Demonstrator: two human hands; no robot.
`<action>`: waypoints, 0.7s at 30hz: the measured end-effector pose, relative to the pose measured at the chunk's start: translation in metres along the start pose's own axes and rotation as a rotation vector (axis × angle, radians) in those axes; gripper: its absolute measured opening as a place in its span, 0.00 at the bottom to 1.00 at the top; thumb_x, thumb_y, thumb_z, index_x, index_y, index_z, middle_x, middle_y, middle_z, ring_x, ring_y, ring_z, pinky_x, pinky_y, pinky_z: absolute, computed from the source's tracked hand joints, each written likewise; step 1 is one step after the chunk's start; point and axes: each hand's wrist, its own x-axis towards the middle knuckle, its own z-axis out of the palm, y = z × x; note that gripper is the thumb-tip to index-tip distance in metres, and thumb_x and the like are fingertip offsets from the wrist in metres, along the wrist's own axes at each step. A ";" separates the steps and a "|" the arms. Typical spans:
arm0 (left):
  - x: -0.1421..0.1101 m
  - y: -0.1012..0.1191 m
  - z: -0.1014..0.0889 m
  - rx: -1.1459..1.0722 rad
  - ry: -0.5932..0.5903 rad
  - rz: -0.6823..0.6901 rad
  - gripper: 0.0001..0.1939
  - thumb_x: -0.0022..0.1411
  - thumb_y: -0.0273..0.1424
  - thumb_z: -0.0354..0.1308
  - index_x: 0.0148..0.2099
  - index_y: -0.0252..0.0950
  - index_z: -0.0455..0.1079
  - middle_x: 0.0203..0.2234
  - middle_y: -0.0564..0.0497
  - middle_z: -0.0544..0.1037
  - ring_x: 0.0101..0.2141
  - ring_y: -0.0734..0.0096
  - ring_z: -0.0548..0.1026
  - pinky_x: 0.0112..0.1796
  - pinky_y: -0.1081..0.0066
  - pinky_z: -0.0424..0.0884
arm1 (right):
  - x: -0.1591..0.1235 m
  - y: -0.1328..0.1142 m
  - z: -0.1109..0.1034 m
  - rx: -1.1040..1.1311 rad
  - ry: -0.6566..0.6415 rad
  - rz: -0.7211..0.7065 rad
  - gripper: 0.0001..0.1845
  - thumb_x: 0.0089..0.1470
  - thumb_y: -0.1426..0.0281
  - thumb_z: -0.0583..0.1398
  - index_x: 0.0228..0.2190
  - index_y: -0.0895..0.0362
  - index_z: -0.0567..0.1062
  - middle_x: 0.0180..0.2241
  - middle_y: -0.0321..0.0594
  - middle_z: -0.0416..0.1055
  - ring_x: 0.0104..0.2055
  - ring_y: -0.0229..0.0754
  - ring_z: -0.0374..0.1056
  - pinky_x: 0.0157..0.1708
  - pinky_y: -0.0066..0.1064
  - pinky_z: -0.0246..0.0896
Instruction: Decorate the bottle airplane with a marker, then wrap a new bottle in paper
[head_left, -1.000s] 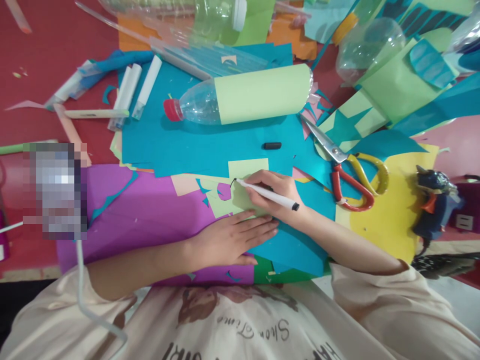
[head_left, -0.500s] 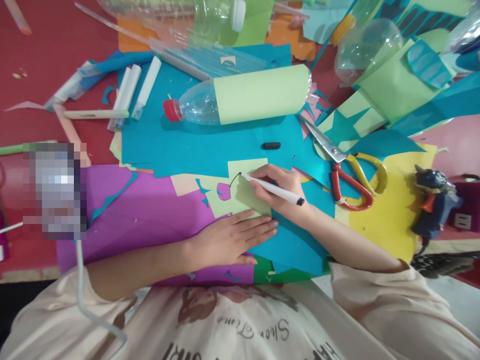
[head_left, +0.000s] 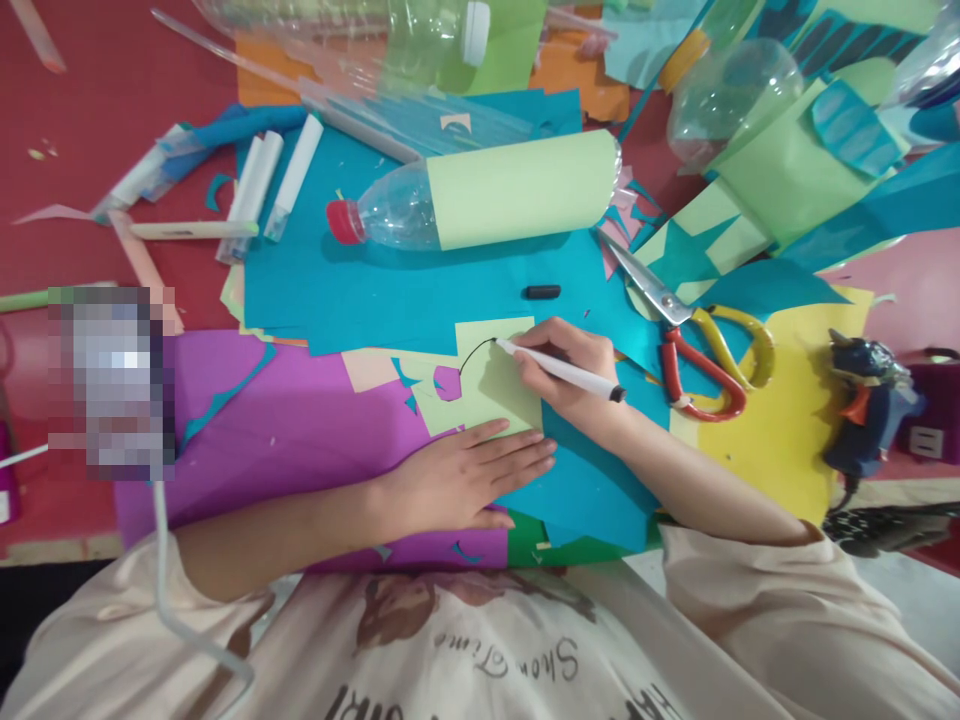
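Note:
My right hand (head_left: 574, 370) grips a white marker (head_left: 562, 370) whose tip touches a piece of pale green paper (head_left: 495, 385). A thin black curved line runs from a notch at the paper's left up to the tip. Flat over the paper's lower edge lies my left hand (head_left: 472, 475), fingers stretched out. The marker's black cap (head_left: 542, 292) rests on blue paper (head_left: 360, 300) beyond my right hand. Farther up lies a plastic bottle (head_left: 480, 190) on its side, with a red cap and a pale green paper wrap.
Scissors (head_left: 679, 320) with red and yellow handles lie open at right, beside yellow paper (head_left: 780, 430) and a dark glue gun (head_left: 862, 410). Several white markers (head_left: 292, 175) are at upper left. Purple paper (head_left: 300, 430) spreads at left near a blurred-out device (head_left: 112, 380) with a cable.
My right hand and the marker have moved slightly right and up, and the black line has grown longer. My left hand stays in place.

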 end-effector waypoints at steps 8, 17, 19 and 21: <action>0.000 0.000 0.002 0.028 0.035 0.007 0.32 0.69 0.49 0.45 0.68 0.37 0.54 0.69 0.53 0.53 0.68 0.67 0.51 0.64 0.64 0.51 | 0.002 -0.001 0.001 0.026 0.017 -0.020 0.04 0.51 0.69 0.61 0.26 0.55 0.72 0.21 0.33 0.74 0.21 0.33 0.65 0.19 0.24 0.56; 0.000 -0.001 0.000 0.028 0.019 0.013 0.33 0.69 0.49 0.44 0.68 0.37 0.53 0.68 0.53 0.53 0.68 0.68 0.51 0.64 0.64 0.52 | 0.008 0.001 -0.018 0.176 0.113 0.095 0.06 0.51 0.69 0.59 0.23 0.53 0.69 0.18 0.31 0.67 0.18 0.34 0.59 0.18 0.28 0.53; 0.000 -0.001 0.000 0.036 0.014 0.015 0.33 0.69 0.49 0.43 0.68 0.37 0.53 0.69 0.53 0.52 0.68 0.68 0.51 0.64 0.63 0.51 | 0.012 0.003 -0.019 0.229 0.097 0.111 0.11 0.54 0.63 0.60 0.23 0.54 0.70 0.18 0.32 0.68 0.18 0.33 0.59 0.17 0.27 0.52; 0.000 -0.001 0.000 0.046 0.012 0.015 0.33 0.69 0.49 0.42 0.69 0.37 0.52 0.69 0.53 0.52 0.68 0.68 0.51 0.64 0.63 0.51 | 0.015 0.004 -0.017 0.223 0.069 0.128 0.17 0.54 0.58 0.61 0.22 0.55 0.69 0.17 0.32 0.68 0.18 0.32 0.59 0.18 0.27 0.52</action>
